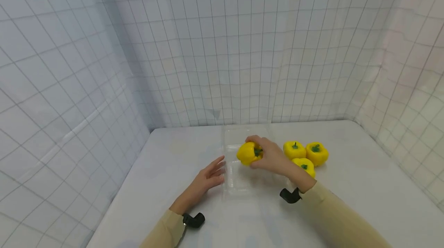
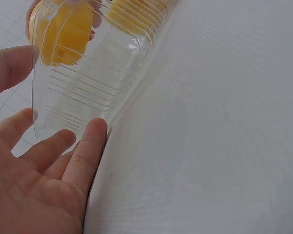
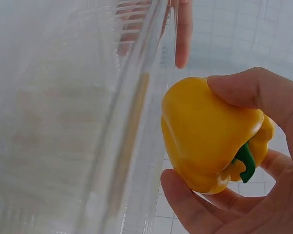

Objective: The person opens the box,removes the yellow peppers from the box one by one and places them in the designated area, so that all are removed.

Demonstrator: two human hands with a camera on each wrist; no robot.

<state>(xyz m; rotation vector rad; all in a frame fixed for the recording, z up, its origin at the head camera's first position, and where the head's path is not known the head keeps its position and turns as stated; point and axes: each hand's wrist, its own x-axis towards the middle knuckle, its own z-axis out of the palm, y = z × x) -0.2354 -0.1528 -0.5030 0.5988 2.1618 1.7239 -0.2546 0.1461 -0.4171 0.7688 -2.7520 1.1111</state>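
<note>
In my right hand (image 1: 272, 157) I grip a yellow bell pepper (image 1: 247, 154) with a green stem, thumb on one side and fingers on the other. It is held over a clear plastic container (image 1: 239, 191); the right wrist view shows the pepper (image 3: 210, 131) beside the container's rim (image 3: 136, 97). My left hand (image 1: 207, 178) is at the container's left side, its fingers extended. In the left wrist view those fingertips (image 2: 95, 129) touch or nearly touch the clear wall (image 2: 83, 92).
Right of the container, three more yellow bell peppers sit together: one at the back left (image 1: 294, 150), one at the right (image 1: 317, 154) and one in front (image 1: 305, 165). The white table (image 1: 166, 155) is bordered by grid-patterned curtains (image 1: 222, 47) at the back and sides.
</note>
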